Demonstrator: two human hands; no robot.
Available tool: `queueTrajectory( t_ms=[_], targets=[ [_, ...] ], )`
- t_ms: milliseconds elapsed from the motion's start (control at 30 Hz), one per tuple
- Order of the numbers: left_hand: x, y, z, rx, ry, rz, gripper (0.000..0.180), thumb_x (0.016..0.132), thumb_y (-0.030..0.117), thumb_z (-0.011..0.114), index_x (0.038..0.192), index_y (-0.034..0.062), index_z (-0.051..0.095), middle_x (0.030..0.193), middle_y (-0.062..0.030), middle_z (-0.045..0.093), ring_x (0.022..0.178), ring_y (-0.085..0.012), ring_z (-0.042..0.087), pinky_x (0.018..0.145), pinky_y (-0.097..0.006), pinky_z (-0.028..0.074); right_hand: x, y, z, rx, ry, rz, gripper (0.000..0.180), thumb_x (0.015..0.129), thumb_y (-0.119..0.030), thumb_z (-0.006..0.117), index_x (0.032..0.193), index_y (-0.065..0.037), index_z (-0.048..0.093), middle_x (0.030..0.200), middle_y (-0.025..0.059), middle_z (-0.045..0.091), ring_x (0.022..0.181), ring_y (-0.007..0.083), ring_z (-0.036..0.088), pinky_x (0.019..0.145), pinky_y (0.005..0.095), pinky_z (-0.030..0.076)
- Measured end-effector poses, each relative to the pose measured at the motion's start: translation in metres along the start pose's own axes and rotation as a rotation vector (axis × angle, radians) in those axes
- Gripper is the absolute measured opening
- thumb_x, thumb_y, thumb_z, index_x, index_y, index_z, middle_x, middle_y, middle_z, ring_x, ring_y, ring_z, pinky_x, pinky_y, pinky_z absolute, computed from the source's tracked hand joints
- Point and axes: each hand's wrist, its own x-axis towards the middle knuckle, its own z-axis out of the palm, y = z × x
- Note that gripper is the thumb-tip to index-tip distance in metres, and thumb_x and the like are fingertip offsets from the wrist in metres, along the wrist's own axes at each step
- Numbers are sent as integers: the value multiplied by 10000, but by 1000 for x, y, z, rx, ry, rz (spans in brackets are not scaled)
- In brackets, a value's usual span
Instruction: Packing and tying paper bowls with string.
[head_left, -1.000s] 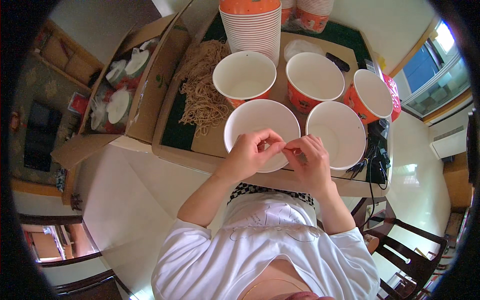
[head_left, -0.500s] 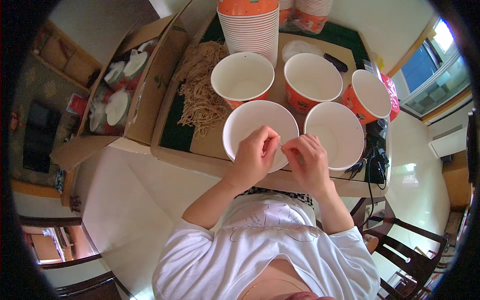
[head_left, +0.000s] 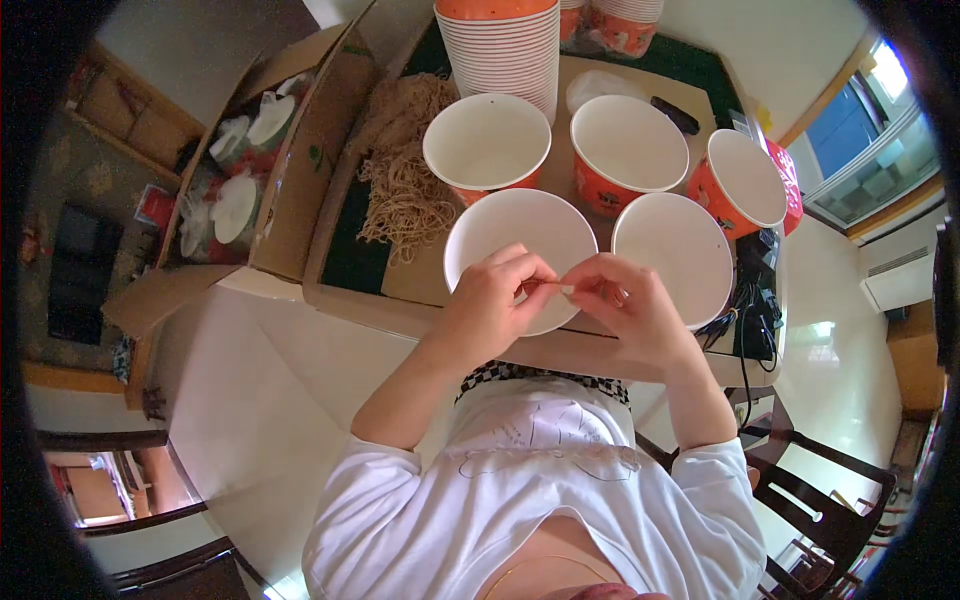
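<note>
My left hand [head_left: 498, 295] and my right hand [head_left: 630, 300] meet over the near rim of a white-lined paper bucket [head_left: 515, 222]. Their fingertips are pinched together around a tiny pale thing [head_left: 567, 289], too small to name. A second paper bucket [head_left: 680, 245] stands just right of it, beside my right hand. Behind these, more orange-and-white paper buckets [head_left: 487, 150] stand open and upright, and the rightmost bucket [head_left: 748, 180] is tilted. Left of the buckets lies a tangled heap of beige string [head_left: 405, 185].
A tall stack of nested buckets [head_left: 500, 65] rises at the back of the table. On the left, an open cardboard box [head_left: 290, 210] holds plastic-wrapped items. Black cables [head_left: 755, 310] lie at the table's right edge. A dark wooden chair [head_left: 815, 500] stands at lower right.
Both hands still pinch close together; my right elbow has swung outward and its fingers now point left toward the left hand's. The pale bit between the fingertips shows more plainly.
</note>
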Motion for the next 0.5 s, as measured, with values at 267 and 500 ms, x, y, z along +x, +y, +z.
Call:
queueTrajectory(
  t_ms=[267, 500],
  targets=[
    [0, 9, -3, -80, 0, -104, 124, 813, 97, 652, 801, -2, 578, 731, -88, 583, 607, -177, 550, 566, -293, 445, 4, 2, 2, -57, -34, -76, 95, 828, -55, 622, 917, -22, 629, 816, 81, 610, 751, 157, 599, 639, 282, 476],
    [-7, 0, -6, -49, 18, -46, 63, 798, 48, 659, 805, 14, 607, 717, -29, 578, 619, -65, 521, 551, -232, 428, 3, -6, 5, 3, 26, -38, 63, 801, -81, 664, 842, -46, 632, 769, 53, 588, 753, 152, 577, 645, 278, 444]
  ],
)
